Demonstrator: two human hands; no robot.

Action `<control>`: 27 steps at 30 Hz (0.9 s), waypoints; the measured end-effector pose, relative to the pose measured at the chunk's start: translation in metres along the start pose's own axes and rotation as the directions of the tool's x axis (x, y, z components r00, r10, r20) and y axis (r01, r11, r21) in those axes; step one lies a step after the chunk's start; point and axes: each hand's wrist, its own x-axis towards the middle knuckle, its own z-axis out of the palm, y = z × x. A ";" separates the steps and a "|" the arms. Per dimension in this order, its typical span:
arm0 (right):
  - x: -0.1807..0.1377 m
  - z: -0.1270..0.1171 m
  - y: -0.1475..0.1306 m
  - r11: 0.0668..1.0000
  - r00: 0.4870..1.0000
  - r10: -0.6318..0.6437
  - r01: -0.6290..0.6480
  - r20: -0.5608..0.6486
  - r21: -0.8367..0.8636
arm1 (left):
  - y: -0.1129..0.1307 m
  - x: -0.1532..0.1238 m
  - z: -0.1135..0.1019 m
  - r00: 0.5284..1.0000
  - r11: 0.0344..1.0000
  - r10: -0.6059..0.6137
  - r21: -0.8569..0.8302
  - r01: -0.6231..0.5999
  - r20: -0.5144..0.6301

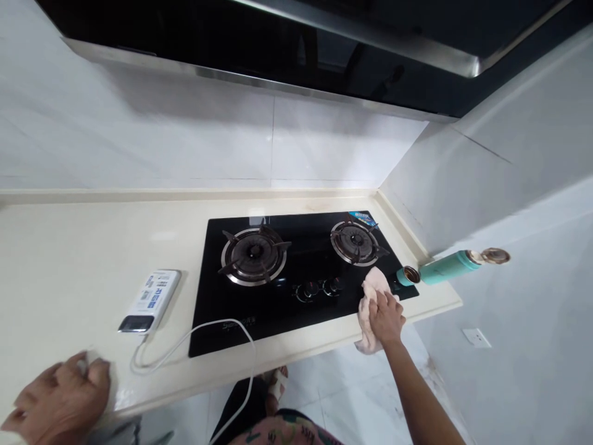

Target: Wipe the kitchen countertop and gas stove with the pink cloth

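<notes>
My right hand point(385, 316) grips a pale pink cloth point(372, 290) and presses it on the front right corner of the black glass gas hob point(306, 262). The cloth hangs partly over the counter's front edge. The hob has two burners, a left burner point(254, 254) and a right burner point(356, 241), with two knobs point(319, 287) between them at the front. My left hand point(58, 402) rests on the cream countertop point(83, 259) at its front left edge, fingers curled over something small and white that I cannot make out.
A white power bank point(152, 300) lies left of the hob, its white cable point(208, 340) looping over the counter edge. A teal flask point(445, 267) lies on its side at the hob's right corner, with its cap point(407, 275) beside it. A range hood hangs overhead. White walls close in behind and right.
</notes>
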 end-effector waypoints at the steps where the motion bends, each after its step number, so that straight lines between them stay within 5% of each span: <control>1: -0.012 0.003 -0.001 1.000 1.000 0.008 -0.008 -0.007 -0.001 | 0.001 -0.001 0.000 0.999 0.999 -0.007 -0.054 0.005 -0.043; 5: -0.055 0.014 -0.012 0.999 0.997 -0.045 0.043 -0.070 -0.021 | 0.004 -0.004 -0.004 0.996 0.981 0.001 -0.191 -0.019 -0.090; 12: -0.103 0.020 -0.043 0.944 0.934 -0.330 0.330 -0.135 -0.026 | 0.011 -0.013 -0.027 0.996 0.969 0.037 -0.243 -0.056 -0.079; 19: -0.149 0.015 -0.106 0.826 0.826 -0.564 0.564 -0.007 0.027 | 0.014 -0.027 -0.037 0.987 0.958 0.086 -0.261 -0.119 -0.133; 24: -0.183 0.009 -0.158 0.724 0.715 -0.690 0.678 0.114 0.130 | 0.013 -0.030 -0.036 0.985 0.957 0.088 -0.261 -0.124 -0.148; 27: -0.204 0.010 -0.195 0.602 0.584 -0.798 0.763 0.148 0.235 | 0.013 -0.031 -0.037 0.987 0.955 0.083 -0.273 -0.118 -0.138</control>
